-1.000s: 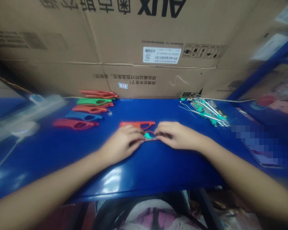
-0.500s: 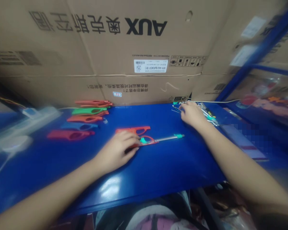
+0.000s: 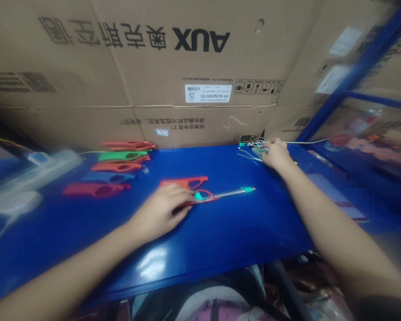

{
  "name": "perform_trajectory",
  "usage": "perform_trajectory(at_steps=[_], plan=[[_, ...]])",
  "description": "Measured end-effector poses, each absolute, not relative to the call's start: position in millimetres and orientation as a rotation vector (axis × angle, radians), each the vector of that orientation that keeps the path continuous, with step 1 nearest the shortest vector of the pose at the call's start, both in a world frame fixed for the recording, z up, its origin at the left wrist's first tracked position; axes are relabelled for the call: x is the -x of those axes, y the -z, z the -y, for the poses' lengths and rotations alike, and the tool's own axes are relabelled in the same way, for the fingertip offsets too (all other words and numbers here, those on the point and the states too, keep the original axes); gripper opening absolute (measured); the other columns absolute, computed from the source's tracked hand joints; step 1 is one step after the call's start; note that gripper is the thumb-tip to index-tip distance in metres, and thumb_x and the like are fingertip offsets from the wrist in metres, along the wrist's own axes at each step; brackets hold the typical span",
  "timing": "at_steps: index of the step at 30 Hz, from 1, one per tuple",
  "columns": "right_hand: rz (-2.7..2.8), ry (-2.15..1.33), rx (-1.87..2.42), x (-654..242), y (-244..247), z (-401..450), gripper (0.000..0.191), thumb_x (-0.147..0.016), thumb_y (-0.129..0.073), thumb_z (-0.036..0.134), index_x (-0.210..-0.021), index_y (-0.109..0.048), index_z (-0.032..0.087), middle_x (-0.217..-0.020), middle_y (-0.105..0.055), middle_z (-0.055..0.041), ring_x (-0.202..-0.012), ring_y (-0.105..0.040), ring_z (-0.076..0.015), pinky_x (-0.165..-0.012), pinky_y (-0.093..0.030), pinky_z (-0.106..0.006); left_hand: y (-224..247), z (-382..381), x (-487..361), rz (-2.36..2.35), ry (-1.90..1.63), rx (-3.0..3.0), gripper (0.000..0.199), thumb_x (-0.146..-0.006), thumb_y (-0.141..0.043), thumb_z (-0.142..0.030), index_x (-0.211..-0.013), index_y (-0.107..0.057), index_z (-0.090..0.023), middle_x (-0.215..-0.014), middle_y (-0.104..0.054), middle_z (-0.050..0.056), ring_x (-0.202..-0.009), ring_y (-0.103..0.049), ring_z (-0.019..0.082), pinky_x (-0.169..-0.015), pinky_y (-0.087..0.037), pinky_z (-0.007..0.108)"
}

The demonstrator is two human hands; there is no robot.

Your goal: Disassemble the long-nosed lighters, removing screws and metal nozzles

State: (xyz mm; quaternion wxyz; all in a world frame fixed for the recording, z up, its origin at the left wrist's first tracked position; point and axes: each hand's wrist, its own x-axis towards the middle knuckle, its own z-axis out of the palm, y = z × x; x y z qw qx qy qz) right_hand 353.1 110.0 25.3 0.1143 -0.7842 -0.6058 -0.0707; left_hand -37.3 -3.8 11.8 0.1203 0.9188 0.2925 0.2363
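Observation:
My left hand (image 3: 169, 203) is closed over a red lighter casing (image 3: 207, 196), its fingers curled on the near end. Out of the casing's far end a thin metal tube (image 3: 230, 193) points right, with a green piece (image 3: 247, 190) near its tip. Another green piece (image 3: 198, 196) shows beside my fingers. Just behind lies a second red casing half (image 3: 195, 182), partly covered by the hand. At the back right, my right hand (image 3: 276, 153) has its fingertips drawn together at a pile of small wired parts (image 3: 254, 151). What they pinch is too small to make out.
Several casings in red, orange, green (image 3: 120, 156) and blue (image 3: 108, 177) lie in a row at the back left. A white power strip (image 3: 53, 167) runs along the left. A cardboard box wall (image 3: 137, 89) stands behind the blue table (image 3: 220, 236). A flat pad (image 3: 334, 191) lies at right.
My right hand has shifted slightly to the right over the pile, uncovering wires and thin parts on its left. My left hand keeps its place on the red casing.

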Motion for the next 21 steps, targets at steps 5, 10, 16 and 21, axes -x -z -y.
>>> perform_trajectory(at_steps=[5, 10, 16, 21], plan=[[1.629, 0.250, 2.249, -352.3, -12.5, -115.4, 0.026, -0.085, -0.070, 0.037, -0.105, -0.076, 0.023, -0.135, -0.047, -0.0155, -0.128, -0.038, -0.0379, -0.098, -0.040, -0.051, -12.2, 3.8, 37.3, -0.865, -0.686, -2.692, 0.023, -0.096, -0.056, -0.021, -0.114, -0.070, -0.024, -0.117, -0.072, 0.006, -0.112, -0.064, 0.023, -0.100, -0.049, 0.041], [1.585, 0.173, 2.236, -355.3, -8.0, -120.6, 0.016, -0.080, -0.074, 0.034, -0.088, -0.077, 0.021, -0.131, -0.050, -0.0152, -0.129, -0.036, -0.0389, -0.100, -0.037, -0.054, -12.2, 4.5, 36.5, -0.839, -0.657, -2.674, 0.026, -0.096, -0.056, -0.018, -0.117, -0.069, -0.024, -0.117, -0.071, 0.006, -0.110, -0.065, 0.022, -0.099, -0.051, 0.040], [1.590, 0.111, 2.146, -352.6, -9.2, -122.5, 0.012, -0.073, -0.075, 0.026, -0.068, -0.067, 0.018, -0.119, -0.056, -0.0161, -0.123, -0.043, -0.0401, -0.099, -0.037, -0.056, -12.9, 3.9, 35.8, -0.801, -0.655, -2.666, 0.026, -0.098, -0.052, -0.017, -0.118, -0.069, -0.023, -0.117, -0.072, 0.006, -0.111, -0.064, 0.021, -0.099, -0.052, 0.039], [1.730, 0.099, 1.890, -327.5, -26.0, -110.3, 0.009, -0.076, -0.072, 0.026, -0.077, -0.065, 0.019, -0.118, -0.060, -0.0126, -0.119, -0.051, -0.0311, -0.103, -0.039, -0.047, -11.3, 8.7, 33.5, -0.961, -0.806, -2.543, 0.025, -0.095, -0.061, -0.029, -0.117, -0.071, -0.022, -0.115, -0.074, 0.007, -0.109, -0.067, 0.023, -0.098, -0.054, 0.040]])
